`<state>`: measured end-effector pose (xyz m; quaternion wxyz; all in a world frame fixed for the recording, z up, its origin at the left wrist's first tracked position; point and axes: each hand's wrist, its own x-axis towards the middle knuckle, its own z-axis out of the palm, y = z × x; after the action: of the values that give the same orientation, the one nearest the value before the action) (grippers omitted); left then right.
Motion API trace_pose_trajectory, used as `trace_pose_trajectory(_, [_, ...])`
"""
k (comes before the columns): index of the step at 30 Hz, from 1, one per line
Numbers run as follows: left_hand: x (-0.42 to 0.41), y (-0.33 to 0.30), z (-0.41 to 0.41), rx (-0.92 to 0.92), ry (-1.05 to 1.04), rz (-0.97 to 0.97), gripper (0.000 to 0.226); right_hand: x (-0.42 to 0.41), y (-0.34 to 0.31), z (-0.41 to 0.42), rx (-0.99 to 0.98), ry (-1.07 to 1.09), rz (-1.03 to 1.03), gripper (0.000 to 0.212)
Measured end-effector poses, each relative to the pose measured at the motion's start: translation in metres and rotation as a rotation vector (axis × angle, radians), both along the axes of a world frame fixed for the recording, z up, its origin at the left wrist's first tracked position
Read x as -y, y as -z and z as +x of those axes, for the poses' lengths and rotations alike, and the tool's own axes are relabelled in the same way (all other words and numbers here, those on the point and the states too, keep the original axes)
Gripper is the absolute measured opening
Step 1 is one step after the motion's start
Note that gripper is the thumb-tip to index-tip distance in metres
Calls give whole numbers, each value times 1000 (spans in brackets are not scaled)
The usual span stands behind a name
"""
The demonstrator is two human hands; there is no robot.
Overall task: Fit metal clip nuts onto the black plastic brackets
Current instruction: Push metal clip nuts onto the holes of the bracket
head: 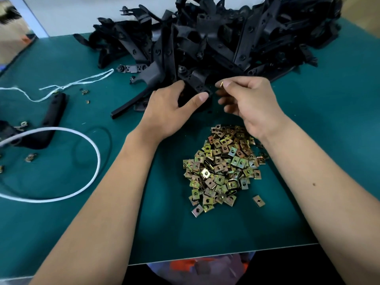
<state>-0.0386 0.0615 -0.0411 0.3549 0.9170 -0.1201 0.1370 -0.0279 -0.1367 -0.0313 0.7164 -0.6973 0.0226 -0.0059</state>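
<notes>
A green table mat [308,140] filled most of the view in front of me. Across its far side sat a big tangled heap of black plastic brackets [216,33], stretching from left of centre to the right edge. Nearer me, approx. centre-right, lay a pile of brass-coloured metal clip nuts [223,167], w/ one stray nut [258,200] just off its right side. On the left lay a finished-looking bracket [49,118] w/ a white cord loop [61,161] curving over it, a thinner white string [76,84] beyond that, & a few loose nuts [30,157] scattered nearby.

My left hand [170,112] gripped one bracket [197,83] at the front edge of the heap, thumb curled over its near end, fingers wrapped behind. My right hand [248,101] was just beside it, thumb & forefinger pinching a single clip nut [221,83] edge-on, close to the bracket end but not touching it. The other right fingers curled loosely beneath. Both forearms reached in from the near table edge, either side of the nut pile.
</notes>
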Motion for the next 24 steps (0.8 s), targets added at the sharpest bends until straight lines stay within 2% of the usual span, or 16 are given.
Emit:
trace_pose_trajectory(7, [2, 2, 2, 64, 15, 90, 61, 1, -1, 0, 10, -21, -7, 20])
trace_pose_trajectory(15, [3, 3, 2, 114, 18, 147, 48, -2, -1, -3, 24, -43, -10, 7])
trace_pose_trajectory(21, [5, 4, 3, 132, 8, 159, 56, -4, 0, -3, 11, -24, 84, 16])
trace_pose_trajectory(24, [5, 5, 4, 142, 0, 150, 57, -9, 0, -6, 35, -37, 66, 17])
